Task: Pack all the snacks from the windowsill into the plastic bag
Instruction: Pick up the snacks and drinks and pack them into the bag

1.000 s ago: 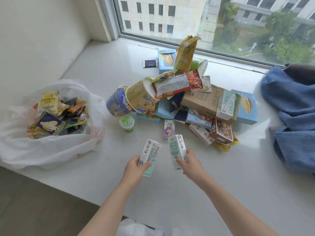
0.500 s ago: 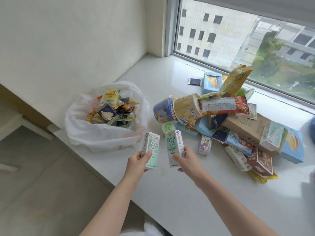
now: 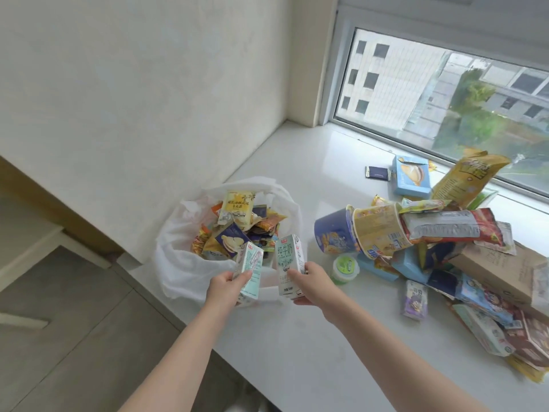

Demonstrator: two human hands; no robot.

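White crinkled plastic bag (image 3: 190, 263) sits open at the near left end of the pale stone windowsill (image 3: 297, 346), already holding a loose heap of small snack packets, too jumbled to count. My left hand (image 3: 224, 288) grips one mint-green milk carton (image 3: 248, 272); my right hand (image 3: 312, 282) grips a second mint-green carton (image 3: 289, 264). Both cartons are upright, just at the bag's near rim, not yet inside. To my right, well apart from the bag, the unpacked pile (image 3: 445, 248) remains: two large tubs, one blue and one yellow, one small green-lidded cup (image 3: 344, 267), one tall yellow pouch, and many boxes and packets. I judge the job roughly half done.
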